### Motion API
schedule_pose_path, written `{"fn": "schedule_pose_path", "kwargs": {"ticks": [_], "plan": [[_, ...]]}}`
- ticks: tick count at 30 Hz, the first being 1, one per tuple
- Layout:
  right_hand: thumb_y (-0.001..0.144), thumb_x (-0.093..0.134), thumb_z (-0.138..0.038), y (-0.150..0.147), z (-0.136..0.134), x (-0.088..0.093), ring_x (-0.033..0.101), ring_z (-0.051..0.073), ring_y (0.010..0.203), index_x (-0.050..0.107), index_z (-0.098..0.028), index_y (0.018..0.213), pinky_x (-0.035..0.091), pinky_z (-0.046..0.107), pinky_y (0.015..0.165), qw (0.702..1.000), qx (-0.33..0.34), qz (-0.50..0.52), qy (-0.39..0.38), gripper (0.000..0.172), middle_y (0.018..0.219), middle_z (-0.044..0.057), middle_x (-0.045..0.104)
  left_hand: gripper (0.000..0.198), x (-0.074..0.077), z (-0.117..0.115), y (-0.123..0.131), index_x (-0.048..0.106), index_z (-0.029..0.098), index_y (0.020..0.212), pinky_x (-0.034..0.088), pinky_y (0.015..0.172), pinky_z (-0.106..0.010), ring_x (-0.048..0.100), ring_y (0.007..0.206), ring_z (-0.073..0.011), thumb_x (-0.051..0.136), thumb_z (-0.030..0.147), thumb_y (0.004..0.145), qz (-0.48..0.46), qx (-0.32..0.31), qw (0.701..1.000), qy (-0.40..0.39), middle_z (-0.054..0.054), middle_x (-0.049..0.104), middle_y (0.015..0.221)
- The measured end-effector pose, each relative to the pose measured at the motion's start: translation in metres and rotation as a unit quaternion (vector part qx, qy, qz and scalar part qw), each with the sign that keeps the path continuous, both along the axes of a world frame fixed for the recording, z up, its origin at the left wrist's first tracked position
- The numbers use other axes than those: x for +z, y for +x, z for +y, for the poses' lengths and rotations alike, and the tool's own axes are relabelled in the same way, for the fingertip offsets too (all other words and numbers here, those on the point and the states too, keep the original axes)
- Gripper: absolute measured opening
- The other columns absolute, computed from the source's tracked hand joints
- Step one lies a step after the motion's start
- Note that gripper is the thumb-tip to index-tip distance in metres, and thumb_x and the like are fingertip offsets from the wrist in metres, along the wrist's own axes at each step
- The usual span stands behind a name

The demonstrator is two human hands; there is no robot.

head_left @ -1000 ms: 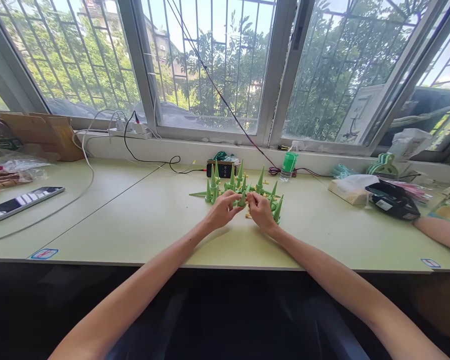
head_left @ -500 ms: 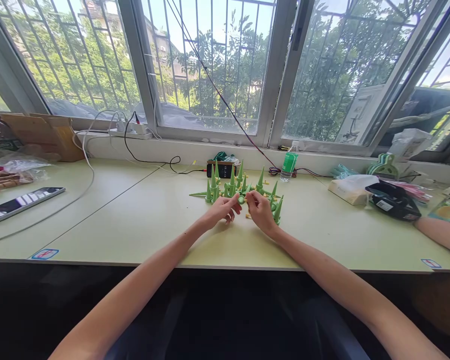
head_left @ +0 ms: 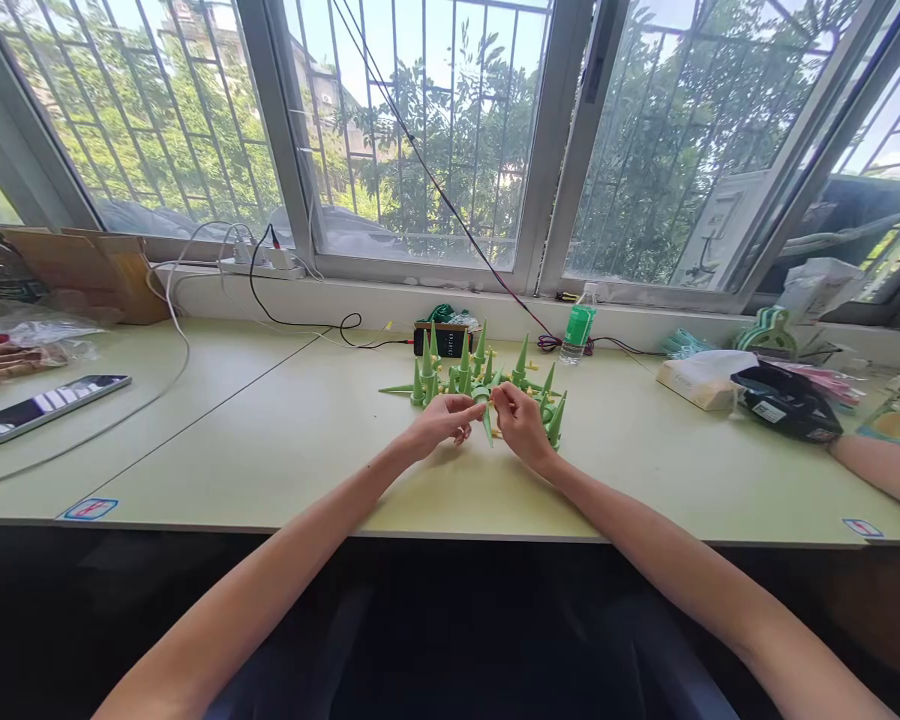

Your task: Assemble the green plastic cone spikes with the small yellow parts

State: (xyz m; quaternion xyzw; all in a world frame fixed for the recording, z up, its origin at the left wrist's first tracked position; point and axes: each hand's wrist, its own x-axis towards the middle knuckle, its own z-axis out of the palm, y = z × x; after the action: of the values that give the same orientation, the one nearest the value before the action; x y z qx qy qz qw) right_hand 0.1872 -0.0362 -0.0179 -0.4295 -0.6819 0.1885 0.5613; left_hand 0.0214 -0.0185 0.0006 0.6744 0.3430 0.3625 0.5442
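Note:
Several green cone-shaped pieces [head_left: 465, 372] with small yellow parts stand in a group at the middle of the table [head_left: 270, 450]. In front of them, my left hand [head_left: 444, 422] pinches one green cone [head_left: 488, 428], whose tip points down toward the table's front edge. My right hand [head_left: 517, 415] is closed at the cone's wide end, its fingertips around a small yellow part [head_left: 493, 402], mostly hidden. More green cones [head_left: 556, 420] stand just right of my right hand.
A phone [head_left: 442, 341] stands behind the cones, with a green-labelled bottle [head_left: 578, 325] to its right. Another phone [head_left: 49, 405] lies at the left. A tissue pack [head_left: 705, 378], a black item [head_left: 787, 400] and another person's forearm [head_left: 885, 470] are at the right.
The cone between my hands has turned, so that its tip now points down toward the table's front edge instead of its round end facing me. My hands have barely moved.

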Motion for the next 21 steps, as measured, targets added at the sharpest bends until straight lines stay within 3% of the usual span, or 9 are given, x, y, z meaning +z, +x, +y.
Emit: {"fn": "schedule_pose_path", "kwargs": {"ticks": [10,15,21], "plan": [[0.096,0.037,-0.047,0.0,0.0019,-0.0005,0.034,0.011,0.049,0.039,-0.021,0.066,0.026,0.025,0.05,0.999,-0.029,-0.02,0.01,0.04,0.054,-0.004,0.039,0.042,-0.0024,-0.0022,0.0013,0.053,0.019,0.084,0.031,0.042,-0.02,0.041,0.044,-0.0062,0.076,0.049,0.067,0.03,0.066,0.986,0.152,0.006,0.048,0.057],[0.096,0.038,-0.048,0.0001,0.0038,-0.0012,0.032,0.011,0.051,0.036,-0.021,0.064,0.026,0.025,0.05,0.999,-0.038,-0.021,0.01,0.042,0.054,-0.004,0.035,0.035,-0.007,0.0009,0.0027,0.056,0.018,0.085,0.039,0.048,-0.02,0.047,0.056,-0.006,0.072,0.047,0.073,0.049,0.09,0.951,0.291,0.0,0.054,0.085],[0.096,0.039,-0.047,-0.0007,0.0035,-0.0013,0.034,0.01,0.052,0.042,-0.019,0.065,0.027,0.024,0.051,0.999,-0.043,-0.023,0.021,0.042,0.055,-0.004,0.039,0.025,-0.0083,0.0042,0.0023,0.055,0.018,0.082,0.041,0.053,-0.021,0.047,0.055,-0.0057,0.068,0.038,0.078,0.109,0.113,0.917,0.366,0.0,0.054,0.085]]}}
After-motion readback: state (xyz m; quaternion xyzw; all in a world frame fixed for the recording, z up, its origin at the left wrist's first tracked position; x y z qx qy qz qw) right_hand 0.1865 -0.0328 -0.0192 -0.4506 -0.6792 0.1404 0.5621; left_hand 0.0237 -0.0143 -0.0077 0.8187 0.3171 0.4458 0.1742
